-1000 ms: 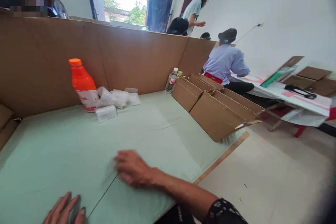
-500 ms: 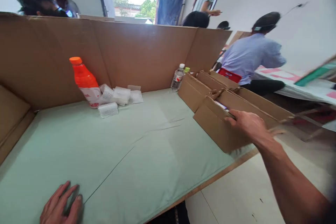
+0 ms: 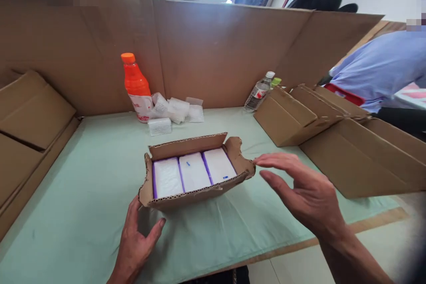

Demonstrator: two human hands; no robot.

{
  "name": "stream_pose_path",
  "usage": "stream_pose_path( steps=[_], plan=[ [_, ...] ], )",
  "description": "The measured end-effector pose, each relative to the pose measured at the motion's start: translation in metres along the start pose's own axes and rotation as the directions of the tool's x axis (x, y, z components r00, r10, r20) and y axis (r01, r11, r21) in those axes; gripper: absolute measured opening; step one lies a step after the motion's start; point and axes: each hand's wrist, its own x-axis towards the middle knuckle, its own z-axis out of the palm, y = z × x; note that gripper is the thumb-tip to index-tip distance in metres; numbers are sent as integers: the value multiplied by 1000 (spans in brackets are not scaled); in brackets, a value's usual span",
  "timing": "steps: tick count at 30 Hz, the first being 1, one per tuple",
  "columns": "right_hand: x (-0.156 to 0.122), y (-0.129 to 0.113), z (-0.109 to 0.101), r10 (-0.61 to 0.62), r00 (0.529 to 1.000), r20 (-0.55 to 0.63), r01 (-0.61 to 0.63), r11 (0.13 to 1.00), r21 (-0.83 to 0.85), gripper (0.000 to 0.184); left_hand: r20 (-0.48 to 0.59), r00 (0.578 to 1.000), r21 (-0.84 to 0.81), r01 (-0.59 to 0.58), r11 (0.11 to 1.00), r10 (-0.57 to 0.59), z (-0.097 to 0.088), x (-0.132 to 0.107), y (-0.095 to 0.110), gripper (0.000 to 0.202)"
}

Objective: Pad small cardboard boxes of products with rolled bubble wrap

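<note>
An open-topped cardboard box (image 3: 193,195) stands mid-table. Three white packs with purple sides (image 3: 195,172) lie side by side in it. My left hand (image 3: 138,239) is at the box's near left corner, thumb spread from the fingers. Its fingertips are partly hidden beside the box wall, so whether they press on it I cannot tell. At the right end, my right hand (image 3: 299,186) has its fingers stretched out and the thumb apart. The fingertips are at or just off the torn right flap, and nothing is held between them.
An orange-capped bottle (image 3: 137,91) and several bubble-wrap pieces (image 3: 178,110) are at the back, near a cardboard wall (image 3: 233,49). A clear bottle (image 3: 259,93) leans beside cardboard boxes (image 3: 362,155) on the right. More cardboard (image 3: 33,111) stands left. Behind the wall, a person in blue (image 3: 386,66) bends over.
My right hand has come left from the boxes on the right. A box with white packs is now mid-table. My left hand has moved up to it, and the view has turned.
</note>
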Motion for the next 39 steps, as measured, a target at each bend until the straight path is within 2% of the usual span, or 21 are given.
stream_pose_path(
  steps=[2,3,5,8,10,13,16,18,21,24,27,29,31,33,34,36,38,39],
  plan=[
    [-17,24,19,229,971,-65,-221,970,105,14,16,998,-42,58,997,-57,4,4,2,73],
    [-28,36,33,333,942,-31,-322,929,184,18,28,998,-59,66,996,-65,7,6,3,73],
    [-51,56,63,470,872,140,-489,816,308,26,46,997,-92,58,994,-54,13,12,5,71],
    [-70,69,105,543,769,338,-634,718,287,25,75,995,-152,71,986,-60,21,29,4,65],
    [-66,69,127,545,746,383,-655,705,273,25,60,992,-192,125,973,-115,22,48,2,65],
    [-37,65,151,472,773,424,-626,678,387,36,28,985,-265,171,949,-170,19,88,1,62],
    [-3,73,169,353,817,456,-563,659,499,44,-25,994,-329,96,939,-110,19,125,3,49],
    [19,89,175,296,839,457,-515,703,491,38,-81,993,-370,45,928,-81,23,139,3,42],
    [59,123,179,296,895,334,-405,854,327,33,-100,988,-415,65,907,-117,33,144,-3,38],
    [115,149,190,210,959,191,-234,966,112,43,-99,980,-463,107,880,-171,39,141,-12,42],
    [178,158,219,83,977,196,-79,996,-29,52,-96,975,-468,133,874,-199,41,140,-17,45],
    [212,157,242,49,976,214,-46,999,-23,43,-89,973,-448,150,881,-212,41,141,-18,47],
    [232,156,256,53,983,174,-59,998,28,29,-86,973,-426,160,890,-216,41,141,-18,48],
    [236,158,252,112,992,52,-118,986,116,27,-77,975,-409,160,898,-209,42,142,-19,48],
    [231,160,242,174,984,-43,-162,966,202,28,-78,975,-404,158,901,-206,42,142,-19,48],
    [211,167,208,331,913,-239,-203,877,436,26,-79,975,-397,158,904,-205,41,142,-19,49],
    [178,170,162,439,816,-376,-136,778,613,24,-81,974,-387,164,907,-210,40,142,-19,49],
    [158,169,138,444,790,-423,-96,770,630,23,-81,974,-380,166,910,-211,39,142,-18,49]
  ],
)
